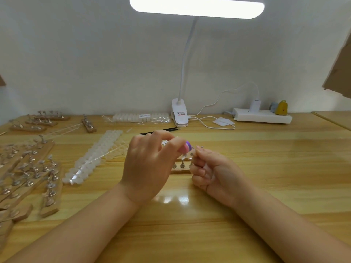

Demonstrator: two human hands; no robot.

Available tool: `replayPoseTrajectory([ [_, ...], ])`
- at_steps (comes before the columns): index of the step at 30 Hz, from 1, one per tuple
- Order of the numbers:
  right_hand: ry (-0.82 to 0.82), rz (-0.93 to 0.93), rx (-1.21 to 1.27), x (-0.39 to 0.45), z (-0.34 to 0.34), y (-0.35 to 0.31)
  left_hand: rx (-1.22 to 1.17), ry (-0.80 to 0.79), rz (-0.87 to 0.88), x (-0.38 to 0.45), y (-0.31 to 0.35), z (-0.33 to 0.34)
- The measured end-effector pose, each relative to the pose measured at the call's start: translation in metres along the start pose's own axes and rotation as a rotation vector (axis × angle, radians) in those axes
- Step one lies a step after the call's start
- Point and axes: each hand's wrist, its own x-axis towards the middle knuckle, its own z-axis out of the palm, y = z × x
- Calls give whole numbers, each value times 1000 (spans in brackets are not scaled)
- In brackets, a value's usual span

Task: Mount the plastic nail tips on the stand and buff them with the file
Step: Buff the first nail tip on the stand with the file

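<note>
A: Status of hands?
B: My left hand (150, 162) grips the file (183, 147) over the stand (180, 167) at mid-desk; right hand (210, 168) pinches a peg.
A: Method?
B: I'd stroke lightly, stand steadied.

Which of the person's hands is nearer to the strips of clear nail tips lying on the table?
Left. The left hand, gripping the pink and purple file, sits just right of the strips of nail tips. The right hand is farther right, beyond the stand.
</note>
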Motion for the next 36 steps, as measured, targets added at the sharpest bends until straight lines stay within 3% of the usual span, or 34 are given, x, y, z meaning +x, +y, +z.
replayPoseTrajectory([
  [5, -14, -25, -6, 0, -4, -2, -38, 10, 84, 0, 10, 1],
  [7, -61, -16, -5, 0, -4, -1, -47, -39, 23, -1, 7, 1],
  [11, -75, -29, 15, 2, -6, -1, -156, -132, -264, -1, 5, 0],
  [15, 12, -68, -37, 7, -8, -2, -844, -148, -770, 6, 10, -1],
  [18, 6, -88, -104, 9, -7, -2, -1071, -163, -913, 7, 11, 0],
  [22, 7, -126, -127, 7, -8, 0, -1148, -186, -964, 4, 14, 2],
  [30, 86, -319, -265, -9, -9, 0, -1009, -205, -966, 0, 19, 4],
  [36, 94, -331, -342, -12, -2, 2, -980, -201, -930, -1, 20, 4],
])
